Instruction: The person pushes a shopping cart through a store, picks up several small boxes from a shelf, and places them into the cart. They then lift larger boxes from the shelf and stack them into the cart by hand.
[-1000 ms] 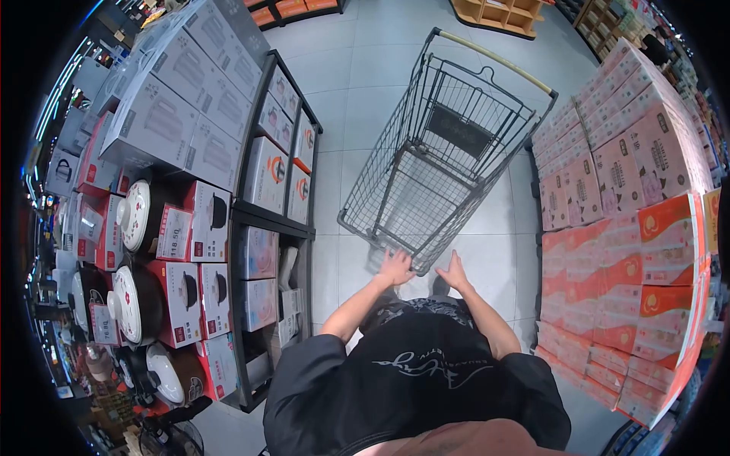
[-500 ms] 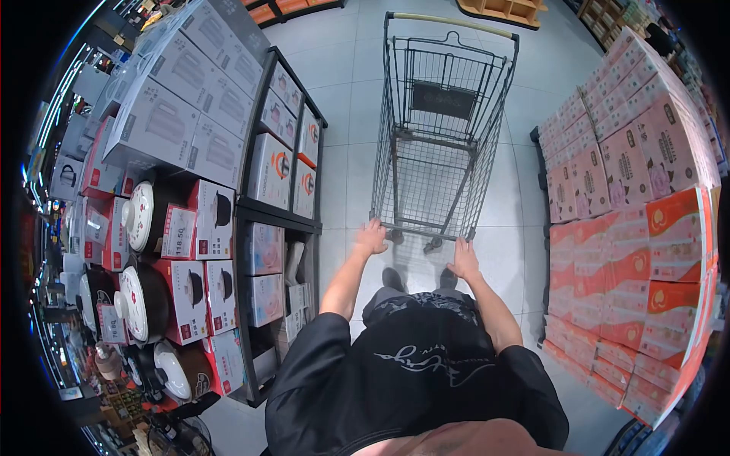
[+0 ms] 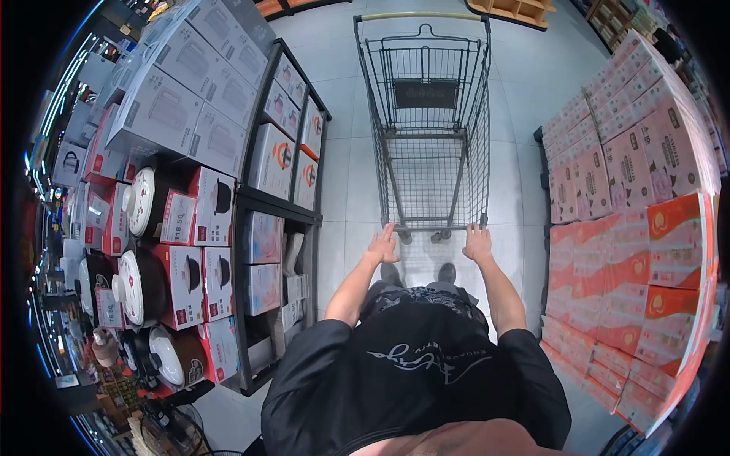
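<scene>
A wire shopping cart (image 3: 435,178) stands in front of me, its end without the handle towards me. My left hand (image 3: 383,245) is at the cart's near left corner, fingers stretched out and thumb apart, fingertips touching the frame. At the near right corner, my right hand (image 3: 477,243) lies with its fingers extended against the rim. Neither hand is visibly wrapped round the metal. The yellowish handle bar (image 3: 418,15) is at the far end, with a dark plate (image 3: 426,94) below it. No goods show in the basket.
On the left, a dark shelf rack (image 3: 262,199) holds boxed goods, beside stacked kettle boxes (image 3: 163,110) and lidded pots (image 3: 142,287). To the right rises a stack of pink and orange packages (image 3: 608,258). Pale floor tiles (image 3: 346,178) run between. A wooden display (image 3: 517,11) stands ahead.
The cart's handle end has swung left, so the cart now points nearly straight away from me. Both hands have shifted slightly right with its near corners.
</scene>
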A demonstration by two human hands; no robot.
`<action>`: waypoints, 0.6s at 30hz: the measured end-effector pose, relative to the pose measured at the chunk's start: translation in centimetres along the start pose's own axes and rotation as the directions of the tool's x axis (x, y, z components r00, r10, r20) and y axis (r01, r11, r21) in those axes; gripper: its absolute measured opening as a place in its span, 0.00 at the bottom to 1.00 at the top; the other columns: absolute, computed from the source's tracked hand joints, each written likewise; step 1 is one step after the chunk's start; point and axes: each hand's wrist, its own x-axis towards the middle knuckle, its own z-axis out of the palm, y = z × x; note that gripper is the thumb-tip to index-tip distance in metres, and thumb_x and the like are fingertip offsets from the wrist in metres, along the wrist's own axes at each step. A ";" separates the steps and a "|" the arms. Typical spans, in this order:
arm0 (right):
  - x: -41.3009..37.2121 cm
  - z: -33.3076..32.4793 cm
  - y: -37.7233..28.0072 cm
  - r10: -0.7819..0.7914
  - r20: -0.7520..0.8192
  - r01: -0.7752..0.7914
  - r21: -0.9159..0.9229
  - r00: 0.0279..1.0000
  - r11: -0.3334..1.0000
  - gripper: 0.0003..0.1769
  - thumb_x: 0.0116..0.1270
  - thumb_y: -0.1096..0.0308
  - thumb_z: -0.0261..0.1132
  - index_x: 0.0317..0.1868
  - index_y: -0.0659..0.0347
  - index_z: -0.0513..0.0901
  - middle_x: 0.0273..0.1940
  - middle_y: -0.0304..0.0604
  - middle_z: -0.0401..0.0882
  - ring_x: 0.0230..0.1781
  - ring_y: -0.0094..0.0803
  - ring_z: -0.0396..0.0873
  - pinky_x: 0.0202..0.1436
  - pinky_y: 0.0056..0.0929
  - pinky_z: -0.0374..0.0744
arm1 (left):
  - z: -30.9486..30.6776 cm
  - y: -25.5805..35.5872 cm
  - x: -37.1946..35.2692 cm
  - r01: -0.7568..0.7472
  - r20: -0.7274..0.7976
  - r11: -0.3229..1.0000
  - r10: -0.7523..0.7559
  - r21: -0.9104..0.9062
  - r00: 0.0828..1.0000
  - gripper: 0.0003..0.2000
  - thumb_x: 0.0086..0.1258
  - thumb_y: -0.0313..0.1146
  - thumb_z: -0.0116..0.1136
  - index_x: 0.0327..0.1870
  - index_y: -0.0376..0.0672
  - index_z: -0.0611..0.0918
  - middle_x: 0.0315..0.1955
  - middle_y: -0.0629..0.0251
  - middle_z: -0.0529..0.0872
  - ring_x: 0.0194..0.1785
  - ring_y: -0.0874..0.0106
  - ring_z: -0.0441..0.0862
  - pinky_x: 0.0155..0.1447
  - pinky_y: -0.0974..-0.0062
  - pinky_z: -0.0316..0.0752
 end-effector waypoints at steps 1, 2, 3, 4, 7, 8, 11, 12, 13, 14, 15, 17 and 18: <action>-0.3 0.3 -0.1 -0.015 -0.020 0.015 -0.007 1.000 1.000 0.47 0.49 0.56 0.71 0.67 0.60 0.60 0.65 0.50 0.61 0.67 0.52 0.60 0.69 0.45 0.63 | 0.5 -0.1 -0.3 0.003 0.001 1.000 -0.003 -0.010 1.000 0.34 0.57 0.53 0.60 0.55 0.30 0.75 0.75 0.53 0.36 0.78 0.59 0.33 0.74 0.49 0.47; -0.9 0.7 -0.2 -0.033 -0.034 0.032 -0.016 0.999 0.999 0.46 0.49 0.57 0.71 0.67 0.60 0.61 0.64 0.50 0.62 0.66 0.52 0.61 0.69 0.44 0.64 | 1.1 -0.3 -0.7 -0.007 -0.013 0.999 0.007 -0.035 1.000 0.34 0.57 0.53 0.60 0.54 0.29 0.75 0.75 0.52 0.35 0.78 0.58 0.33 0.74 0.49 0.47; -1.2 1.1 -0.3 -0.059 -0.066 0.057 -0.025 0.996 0.998 0.45 0.48 0.58 0.70 0.66 0.60 0.62 0.64 0.50 0.63 0.65 0.52 0.63 0.67 0.44 0.65 | 1.7 -0.7 -1.0 -0.017 -0.027 0.998 0.015 -0.060 1.000 0.34 0.57 0.53 0.60 0.53 0.28 0.76 0.75 0.52 0.35 0.78 0.58 0.33 0.74 0.50 0.47; -1.6 1.3 -0.4 -0.085 -0.098 0.082 -0.035 0.992 0.996 0.44 0.48 0.59 0.70 0.65 0.60 0.63 0.63 0.50 0.64 0.63 0.51 0.64 0.66 0.44 0.67 | 2.2 -1.2 -1.3 -0.027 -0.043 0.996 0.024 -0.084 0.999 0.34 0.57 0.53 0.60 0.52 0.27 0.76 0.75 0.52 0.35 0.78 0.57 0.33 0.74 0.50 0.47; -2.9 1.8 -0.8 -0.154 -0.142 0.150 -0.038 0.978 0.988 0.41 0.47 0.61 0.69 0.63 0.61 0.66 0.60 0.50 0.67 0.59 0.50 0.67 0.63 0.43 0.70 | 3.3 -2.3 -2.5 -0.056 -0.044 0.991 0.051 -0.124 0.998 0.34 0.57 0.54 0.60 0.50 0.25 0.77 0.75 0.52 0.34 0.77 0.56 0.32 0.75 0.50 0.47; -3.4 1.7 -0.9 -0.176 -0.150 0.173 -0.034 0.973 0.984 0.40 0.46 0.61 0.69 0.62 0.61 0.66 0.59 0.49 0.68 0.57 0.49 0.68 0.62 0.43 0.70 | 3.5 -2.2 -3.1 -0.052 -0.036 0.989 0.047 -0.135 0.998 0.33 0.57 0.53 0.60 0.48 0.25 0.78 0.75 0.52 0.33 0.77 0.56 0.32 0.75 0.50 0.47; -4.7 1.8 -1.0 -0.243 -0.166 0.235 -0.067 0.956 0.970 0.39 0.46 0.61 0.69 0.61 0.61 0.68 0.57 0.49 0.69 0.56 0.49 0.68 0.59 0.42 0.72 | 4.5 -2.2 -4.7 -0.046 -0.032 0.983 0.041 -0.176 0.999 0.32 0.57 0.53 0.60 0.45 0.25 0.80 0.75 0.52 0.33 0.77 0.56 0.32 0.74 0.49 0.46; -5.1 1.9 -1.0 -0.264 -0.165 0.257 -0.066 0.950 0.964 0.38 0.46 0.62 0.69 0.60 0.60 0.68 0.56 0.49 0.69 0.55 0.49 0.68 0.59 0.43 0.72 | 5.1 -2.1 -5.3 -0.048 -0.045 0.980 0.040 -0.196 0.998 0.31 0.57 0.53 0.60 0.44 0.26 0.80 0.75 0.52 0.33 0.77 0.56 0.31 0.74 0.49 0.46; -5.3 2.3 -0.9 -0.285 -0.164 0.278 -0.065 0.944 0.958 0.37 0.47 0.62 0.69 0.59 0.60 0.69 0.56 0.49 0.69 0.55 0.48 0.68 0.58 0.43 0.72 | 5.5 -1.9 -5.8 -0.050 -0.059 0.975 0.039 -0.215 0.998 0.30 0.57 0.53 0.60 0.42 0.26 0.81 0.75 0.53 0.33 0.78 0.57 0.31 0.74 0.48 0.46; -5.4 2.6 -0.7 -0.306 -0.162 0.299 -0.064 0.938 0.952 0.36 0.47 0.62 0.69 0.59 0.60 0.69 0.55 0.48 0.69 0.55 0.48 0.68 0.58 0.43 0.72 | 5.9 -1.8 -6.3 -0.045 -0.058 0.974 0.033 -0.224 0.998 0.30 0.56 0.53 0.60 0.41 0.26 0.81 0.75 0.53 0.34 0.78 0.57 0.31 0.74 0.48 0.46; -5.4 2.8 -0.3 -0.337 -0.150 0.333 -0.053 0.929 0.941 0.34 0.48 0.62 0.68 0.58 0.60 0.70 0.55 0.48 0.70 0.55 0.47 0.69 0.57 0.44 0.72 | 6.3 -1.6 -6.8 -0.040 -0.058 0.972 0.027 -0.233 0.998 0.30 0.56 0.53 0.60 0.40 0.26 0.81 0.75 0.54 0.34 0.78 0.57 0.31 0.74 0.47 0.45; -6.3 2.8 0.5 -0.409 -0.120 0.408 -0.034 0.905 0.913 0.32 0.49 0.62 0.68 0.56 0.59 0.71 0.53 0.47 0.71 0.54 0.45 0.69 0.57 0.44 0.72 | 7.8 -1.3 -7.9 -0.042 -0.071 0.972 0.026 -0.231 0.997 0.29 0.56 0.52 0.61 0.39 0.27 0.82 0.75 0.55 0.35 0.78 0.57 0.31 0.74 0.46 0.45; -6.9 2.9 0.9 -0.430 -0.122 0.428 -0.049 0.894 0.903 0.30 0.49 0.62 0.67 0.55 0.58 0.72 0.52 0.46 0.72 0.54 0.44 0.69 0.56 0.44 0.71 | 8.4 -1.0 -8.2 -0.049 -0.085 0.974 0.031 -0.219 0.996 0.28 0.56 0.52 0.61 0.38 0.27 0.82 0.75 0.55 0.35 0.78 0.57 0.31 0.74 0.46 0.45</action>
